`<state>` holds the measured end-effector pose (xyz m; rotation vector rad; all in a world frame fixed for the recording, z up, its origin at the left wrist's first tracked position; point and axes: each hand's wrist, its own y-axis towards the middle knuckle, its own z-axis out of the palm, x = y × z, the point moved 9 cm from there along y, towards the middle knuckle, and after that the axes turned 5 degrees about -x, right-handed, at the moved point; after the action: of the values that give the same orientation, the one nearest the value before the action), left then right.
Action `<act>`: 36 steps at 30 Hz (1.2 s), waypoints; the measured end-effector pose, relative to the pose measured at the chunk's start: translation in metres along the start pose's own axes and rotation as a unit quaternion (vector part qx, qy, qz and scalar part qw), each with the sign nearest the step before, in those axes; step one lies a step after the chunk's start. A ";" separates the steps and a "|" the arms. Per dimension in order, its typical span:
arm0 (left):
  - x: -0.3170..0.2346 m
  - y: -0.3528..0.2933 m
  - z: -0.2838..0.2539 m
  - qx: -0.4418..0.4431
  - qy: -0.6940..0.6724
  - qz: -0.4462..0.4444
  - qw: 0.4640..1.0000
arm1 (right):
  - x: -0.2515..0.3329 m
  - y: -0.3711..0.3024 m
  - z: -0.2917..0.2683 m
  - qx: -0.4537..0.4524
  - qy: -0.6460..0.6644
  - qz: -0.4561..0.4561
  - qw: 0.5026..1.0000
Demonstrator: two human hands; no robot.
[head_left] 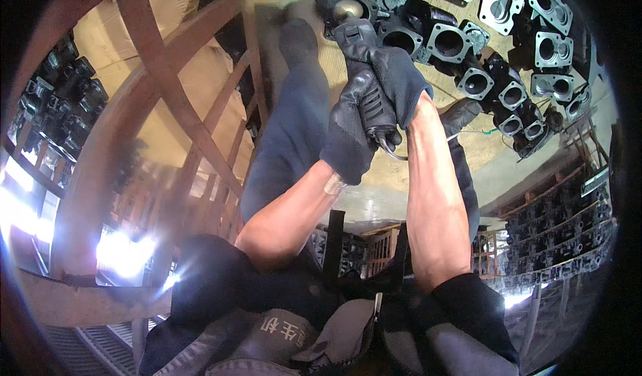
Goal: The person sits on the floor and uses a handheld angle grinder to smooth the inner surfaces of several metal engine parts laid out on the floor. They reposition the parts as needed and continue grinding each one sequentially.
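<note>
Both my hands wear dark gloves and grip a black corded angle grinder (378, 110). My left hand (349, 118) is wrapped round the left side of its body. Slightly farther forward, my right hand (391, 68) closes over the tool from the right. The grinder's head points away from me, against a dark metal casting with a round flanged opening (326, 5). A blurred, shiny round patch shows at that opening; whether it is the spinning disc or the casting, I cannot tell. A black cord (391, 153) leaves the tool's rear end.
Several similar flanged castings (449, 44) lie in rows on a cardboard-coloured surface (428, 82), far and right. A rusty metal frame (150, 48) stands close on my left, with more castings (63, 102) beyond. Stacked dark parts (558, 239) stand at right. My feet rest beside the castings.
</note>
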<state>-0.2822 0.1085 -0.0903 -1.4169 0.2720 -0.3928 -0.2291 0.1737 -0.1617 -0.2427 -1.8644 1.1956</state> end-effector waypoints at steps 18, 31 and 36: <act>-0.007 0.011 -0.005 0.005 -0.005 0.000 1.000 | 0.020 0.007 -0.002 -0.009 -0.129 -0.057 0.990; -0.014 -0.003 0.002 0.058 -0.019 -0.012 0.998 | 0.010 -0.007 0.001 -0.038 0.132 0.124 0.983; -0.027 -0.004 0.000 0.030 0.002 0.004 1.000 | 0.027 -0.002 0.001 -0.034 0.059 0.076 0.995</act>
<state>-0.3067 0.1194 -0.0872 -1.3567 0.2678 -0.3936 -0.2453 0.1880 -0.1448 -0.4913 -1.8101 1.1941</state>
